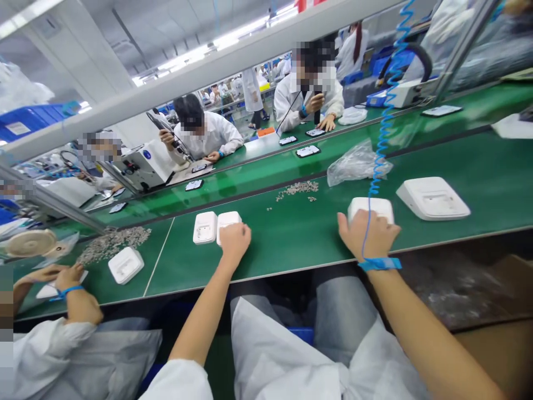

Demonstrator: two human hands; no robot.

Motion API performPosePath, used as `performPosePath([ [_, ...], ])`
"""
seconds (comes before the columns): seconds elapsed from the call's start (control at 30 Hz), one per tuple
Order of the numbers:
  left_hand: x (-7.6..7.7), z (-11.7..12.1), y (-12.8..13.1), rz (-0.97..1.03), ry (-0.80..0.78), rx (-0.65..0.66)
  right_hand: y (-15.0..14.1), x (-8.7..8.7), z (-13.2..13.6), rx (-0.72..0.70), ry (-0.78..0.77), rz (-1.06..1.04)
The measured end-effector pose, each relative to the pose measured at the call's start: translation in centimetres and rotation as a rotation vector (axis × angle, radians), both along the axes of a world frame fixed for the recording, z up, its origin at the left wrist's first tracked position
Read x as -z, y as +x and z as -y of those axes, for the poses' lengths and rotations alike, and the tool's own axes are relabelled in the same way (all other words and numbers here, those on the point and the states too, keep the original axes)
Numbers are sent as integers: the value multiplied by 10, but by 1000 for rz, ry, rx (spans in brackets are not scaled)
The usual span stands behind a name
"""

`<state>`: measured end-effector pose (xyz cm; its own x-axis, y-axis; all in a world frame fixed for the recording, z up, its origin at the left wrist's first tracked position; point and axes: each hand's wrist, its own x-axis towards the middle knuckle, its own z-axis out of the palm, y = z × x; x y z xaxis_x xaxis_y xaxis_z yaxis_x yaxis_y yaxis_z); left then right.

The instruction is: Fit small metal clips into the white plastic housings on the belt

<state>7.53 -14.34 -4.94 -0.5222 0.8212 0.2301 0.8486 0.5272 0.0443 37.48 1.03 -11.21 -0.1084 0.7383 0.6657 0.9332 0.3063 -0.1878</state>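
My left hand (pixel 235 240) is closed at the near edge of a white square plastic housing (pixel 229 218), with its fingertips partly hidden. A similar white housing with a recess (pixel 204 228) lies right beside that one, on the left. Over to the right, my right hand (pixel 372 234) grips another white housing (pixel 361 204), fingers curled over it and thumb out to the side. A blue wrist strap with a coiled cord (pixel 380 263) is on my right wrist. Farther right, a larger white housing (pixel 437 199) lies on the green bench (pixel 287 239).
Small metal parts (pixel 300 188) are scattered behind my hands, near a clear plastic bag (pixel 358 164). At left, a co-worker's hands (pixel 70 280) work near a metal-parts pile (pixel 114 244) and a white housing (pixel 125 265). Co-workers sit across the conveyor (pixel 254 161).
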Motion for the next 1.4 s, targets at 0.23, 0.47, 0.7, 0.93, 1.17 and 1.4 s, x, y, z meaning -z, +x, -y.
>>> performPosePath([
  [0.23, 18, -116, 43, 208, 128, 266, -84, -46, 11, -481, -154, 145],
  [0.47, 32, -95, 12, 352, 197, 310, -185, -75, -81, -970, -475, 491],
  [0.7, 36, -74, 29, 272, -37, 589, -212, -39, -113, -1176, -572, 563],
  [0.93, 30, -82, 29, 292, -131, 537, -213, -37, -114, -1236, -549, 555],
  [1.17, 29, -87, 13, 391, -71, 511, -218, -43, -108, -1360, -539, 564],
  [1.4, 29, -88, 10, 353, -73, 541, -218, -42, -104, -1337, -491, 447],
])
